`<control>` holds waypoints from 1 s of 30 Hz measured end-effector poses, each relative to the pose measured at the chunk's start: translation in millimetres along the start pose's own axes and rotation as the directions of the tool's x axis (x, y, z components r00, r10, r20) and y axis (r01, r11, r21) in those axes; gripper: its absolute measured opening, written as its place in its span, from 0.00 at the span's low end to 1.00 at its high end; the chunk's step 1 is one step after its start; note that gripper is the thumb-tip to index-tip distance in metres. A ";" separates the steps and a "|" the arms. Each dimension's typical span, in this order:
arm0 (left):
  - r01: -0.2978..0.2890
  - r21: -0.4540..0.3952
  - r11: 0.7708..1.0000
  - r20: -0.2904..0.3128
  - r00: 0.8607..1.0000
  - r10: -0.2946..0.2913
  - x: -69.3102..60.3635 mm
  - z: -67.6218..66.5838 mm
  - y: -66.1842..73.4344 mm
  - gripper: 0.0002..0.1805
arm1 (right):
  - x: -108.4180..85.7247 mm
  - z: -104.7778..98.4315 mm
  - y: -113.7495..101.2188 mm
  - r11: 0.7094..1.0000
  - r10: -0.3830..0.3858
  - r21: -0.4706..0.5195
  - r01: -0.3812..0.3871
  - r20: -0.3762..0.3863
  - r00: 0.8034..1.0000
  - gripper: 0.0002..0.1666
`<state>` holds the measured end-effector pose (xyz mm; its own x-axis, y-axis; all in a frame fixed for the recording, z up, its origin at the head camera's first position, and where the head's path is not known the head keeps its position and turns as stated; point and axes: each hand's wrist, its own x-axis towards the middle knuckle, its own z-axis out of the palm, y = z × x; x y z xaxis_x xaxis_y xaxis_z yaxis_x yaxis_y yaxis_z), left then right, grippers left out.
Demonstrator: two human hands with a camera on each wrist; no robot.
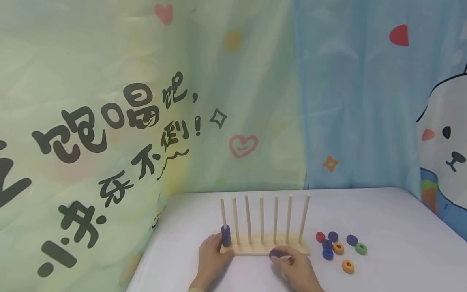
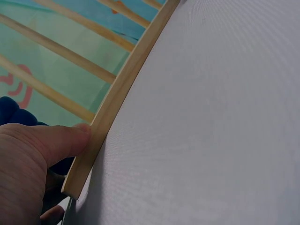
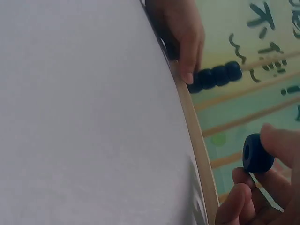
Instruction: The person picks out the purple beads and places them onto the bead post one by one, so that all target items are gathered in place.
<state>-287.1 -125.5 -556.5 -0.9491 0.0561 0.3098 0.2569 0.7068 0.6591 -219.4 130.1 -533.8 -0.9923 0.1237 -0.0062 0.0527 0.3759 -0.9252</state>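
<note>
A wooden peg rack [image 1: 251, 248] stands on the table with several upright pegs. Dark blue beads [image 1: 226, 236] are stacked on its leftmost peg. My left hand [image 1: 213, 256] grips the left end of the base; in the left wrist view the thumb [image 2: 70, 139] lies on the base's edge [image 2: 119, 91]. In front of the rack's right half, my right hand [image 1: 294, 265] pinches one blue bead [image 3: 257, 153] between thumb and fingers. The bead is apart from the pegs, and its hole shows in the right wrist view.
To the right of the rack lie loose beads: a red one [image 1: 320, 237], a green one [image 1: 361, 248], orange ones [image 1: 348, 266] and several blue ones [image 1: 352, 240]. The white table [image 1: 386, 219] ends at a printed curtain [image 1: 248, 101] behind and at the left.
</note>
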 end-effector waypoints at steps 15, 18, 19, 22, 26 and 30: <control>0.046 0.002 0.999 -0.007 0.999 -0.046 2.7 6.8 -3.4 0.30 | 2.2 12.1 -15.6 0.990 -0.121 0.070 0.119 0.027 0.992 0.21; 0.045 0.003 0.999 -0.011 0.999 -0.045 1.5 4.6 0.3 0.29 | 4.5 13.4 -20.4 0.988 -0.148 0.058 0.145 0.055 0.987 0.22; 0.039 0.006 0.999 -0.014 0.999 -0.039 1.2 4.0 1.5 0.29 | 5.9 13.7 -21.5 0.986 -0.165 0.040 0.163 0.060 0.984 0.21; 0.022 0.014 1.000 -0.021 1.000 -0.022 0.2 2.3 3.8 0.29 | 9.9 14.8 -26.0 0.978 -0.210 0.002 0.210 0.063 0.976 0.21; 0.006 0.024 1.000 -0.029 1.000 -0.005 -0.3 1.4 4.7 0.29 | 14.4 17.7 -31.5 0.963 -0.267 -0.013 0.268 0.061 0.962 0.20; 0.003 0.026 1.000 -0.036 0.999 -0.002 -0.3 2.5 3.4 0.29 | 16.6 21.2 -37.0 0.953 -0.301 -0.017 0.302 0.053 0.952 0.18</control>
<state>-286.4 -121.3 -556.1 -0.9424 0.0292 0.3333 0.2495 0.7252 0.6417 -240.2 98.8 -507.7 -0.9667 -0.0444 0.2520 -0.2476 0.4111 -0.8773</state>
